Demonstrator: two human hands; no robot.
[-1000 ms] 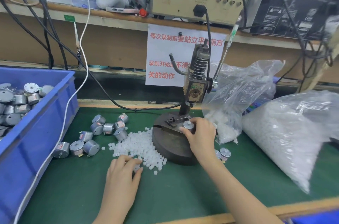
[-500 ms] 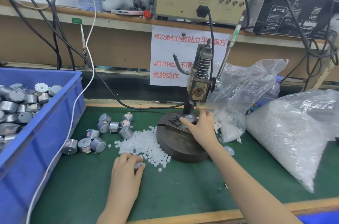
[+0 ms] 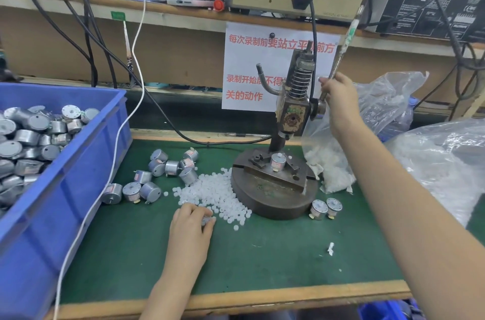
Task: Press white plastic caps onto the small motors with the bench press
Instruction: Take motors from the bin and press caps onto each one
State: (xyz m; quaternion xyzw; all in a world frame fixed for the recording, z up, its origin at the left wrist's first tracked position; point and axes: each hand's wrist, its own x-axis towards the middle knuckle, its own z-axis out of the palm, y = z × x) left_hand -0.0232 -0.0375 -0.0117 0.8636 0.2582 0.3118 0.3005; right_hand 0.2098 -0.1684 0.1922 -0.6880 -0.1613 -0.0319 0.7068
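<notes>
Motor (image 3: pixel 278 161) seated, cap (image 3: pixel 280 155) on, unpressed | my right hand (image 3: pixel 341 95) grips lever (image 3: pixel 338 62) | left hand (image 3: pixel 193 217) pinches white caps (image 3: pixel 217 193), lower centre | loose motors (image 3: pixel 168 167) remain

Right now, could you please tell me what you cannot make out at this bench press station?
Head view only.
Whether the left hand holds anything: its curled fingers cover it.
Whether the cap on the motor is seated: too small.
Far side of the blue bin: cut by the left edge.
Part of the sign: behind the press.
</notes>
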